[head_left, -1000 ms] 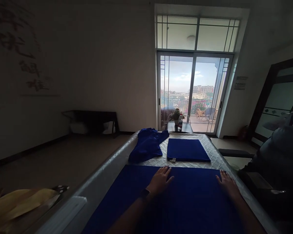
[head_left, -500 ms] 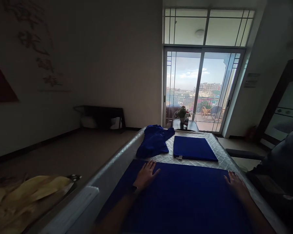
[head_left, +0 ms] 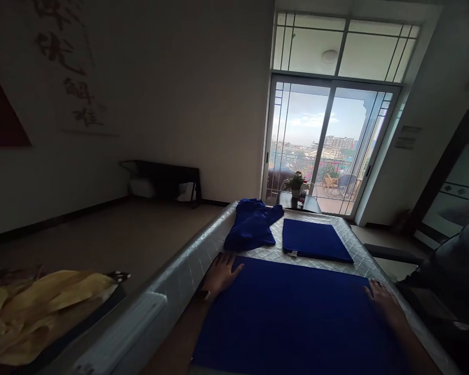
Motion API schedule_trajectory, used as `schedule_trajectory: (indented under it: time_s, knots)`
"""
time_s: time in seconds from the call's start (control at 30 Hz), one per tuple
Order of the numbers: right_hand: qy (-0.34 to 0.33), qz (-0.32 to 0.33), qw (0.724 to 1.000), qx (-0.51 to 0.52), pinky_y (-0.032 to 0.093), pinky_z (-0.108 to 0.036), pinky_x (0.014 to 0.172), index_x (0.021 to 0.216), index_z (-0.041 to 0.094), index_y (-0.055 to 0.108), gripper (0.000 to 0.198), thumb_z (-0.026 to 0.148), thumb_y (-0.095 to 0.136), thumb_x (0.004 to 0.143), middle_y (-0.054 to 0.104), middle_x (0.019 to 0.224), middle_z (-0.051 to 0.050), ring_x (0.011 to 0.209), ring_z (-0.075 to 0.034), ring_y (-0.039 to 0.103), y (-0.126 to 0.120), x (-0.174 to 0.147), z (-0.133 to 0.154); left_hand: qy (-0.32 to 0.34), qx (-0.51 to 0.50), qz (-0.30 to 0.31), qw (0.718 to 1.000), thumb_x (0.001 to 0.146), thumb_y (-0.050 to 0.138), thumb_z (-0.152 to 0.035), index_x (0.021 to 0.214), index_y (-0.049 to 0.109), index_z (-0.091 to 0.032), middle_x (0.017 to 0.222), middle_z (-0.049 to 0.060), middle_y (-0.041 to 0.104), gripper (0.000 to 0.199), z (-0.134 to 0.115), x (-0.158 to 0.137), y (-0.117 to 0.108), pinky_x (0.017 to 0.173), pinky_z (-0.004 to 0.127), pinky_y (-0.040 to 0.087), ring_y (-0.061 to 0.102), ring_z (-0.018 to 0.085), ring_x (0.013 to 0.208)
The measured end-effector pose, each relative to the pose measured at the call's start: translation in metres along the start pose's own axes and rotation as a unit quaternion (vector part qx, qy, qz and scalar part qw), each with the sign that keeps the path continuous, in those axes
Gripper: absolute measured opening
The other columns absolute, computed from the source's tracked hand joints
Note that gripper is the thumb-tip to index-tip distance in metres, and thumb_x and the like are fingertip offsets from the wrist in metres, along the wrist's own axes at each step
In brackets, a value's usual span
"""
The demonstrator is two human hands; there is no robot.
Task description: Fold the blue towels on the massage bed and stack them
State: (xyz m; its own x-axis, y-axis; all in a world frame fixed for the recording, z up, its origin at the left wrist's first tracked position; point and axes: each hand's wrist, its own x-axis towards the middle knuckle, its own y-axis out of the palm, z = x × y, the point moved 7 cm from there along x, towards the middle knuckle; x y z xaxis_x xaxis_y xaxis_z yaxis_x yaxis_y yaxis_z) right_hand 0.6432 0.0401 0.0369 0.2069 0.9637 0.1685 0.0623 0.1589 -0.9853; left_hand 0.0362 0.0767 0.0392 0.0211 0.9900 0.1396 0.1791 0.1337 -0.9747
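A large blue cloth point(head_left: 297, 317) lies flat and smooth across the near part of the quilted, silvery mattress point(head_left: 214, 232). My left hand point(head_left: 221, 273) rests flat on the cloth's far left corner, fingers spread, a dark band around the wrist. At the far right corner, my right hand point(head_left: 381, 297) lies on the cloth's edge with its fingers stretched out. Beyond the cloth is a neatly folded blue cloth point(head_left: 316, 239) with a small white tag. To its left sits a crumpled blue garment point(head_left: 254, 224).
Yellowish fabric point(head_left: 50, 307) lies heaped at the lower left. Past the mattress, a small dark table point(head_left: 299, 202) with a potted plant point(head_left: 296, 182) stands before the sliding glass door point(head_left: 300, 146). A dark bench-like piece point(head_left: 164, 179) is by the wall. Dark furniture point(head_left: 453, 265) borders the right.
My left hand has slid left toward the cloth's corner. My right hand stays at the right edge. The view has shifted and tilted slightly, and the cloth's near edge now shows at the bottom.
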Motion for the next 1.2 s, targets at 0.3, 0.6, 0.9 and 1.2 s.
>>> schedule_trajectory:
  time_s: [0.3,0.6,0.9,1.2]
  knots:
    - [-0.264,0.027,0.96,0.09,0.025,-0.04,0.123,0.153,0.016,0.04,0.064,0.049,0.024,0.1,0.037,0.16,-0.006,0.15,-0.022,0.03,-0.031,-0.047,0.207,0.004,-0.023,-0.028,0.999,0.096,0.024,-0.069,0.155,0.036,-0.015,0.164,0.012,0.031,0.082,0.002,0.003,0.006,0.124,0.049,0.011,0.02,0.031,0.154]
    - [-0.241,0.104,0.953,0.15,0.009,-0.038,0.126,0.159,0.015,0.023,0.073,0.058,0.015,0.101,0.02,0.166,-0.004,0.154,-0.018,0.013,-0.028,-0.052,0.25,0.019,-0.031,-0.033,0.999,0.098,0.026,-0.066,0.153,0.042,-0.021,0.162,0.009,0.037,0.073,0.009,0.006,0.004,0.122,0.047,0.017,0.026,0.029,0.152]
    - [-0.113,0.048,0.991,0.049,0.021,-0.046,0.124,0.155,0.011,0.034,0.068,0.046,0.019,0.099,0.031,0.162,-0.01,0.152,-0.024,0.023,0.008,-0.008,0.058,0.017,-0.031,-0.052,0.998,0.099,0.032,-0.058,0.148,0.048,-0.027,0.16,0.005,0.041,0.06,0.019,0.007,-0.006,0.12,0.044,0.025,0.033,0.028,0.149]
    - [-0.031,0.022,0.998,0.049,0.027,-0.045,0.122,0.153,0.005,0.036,0.07,0.044,0.022,0.097,0.035,0.161,-0.015,0.151,-0.025,0.027,0.025,0.008,-0.014,-0.008,-0.016,-0.053,0.998,0.097,0.029,-0.056,0.145,0.052,-0.021,0.155,0.01,0.048,0.064,0.023,0.011,-0.002,0.121,0.044,0.026,0.039,0.029,0.145]
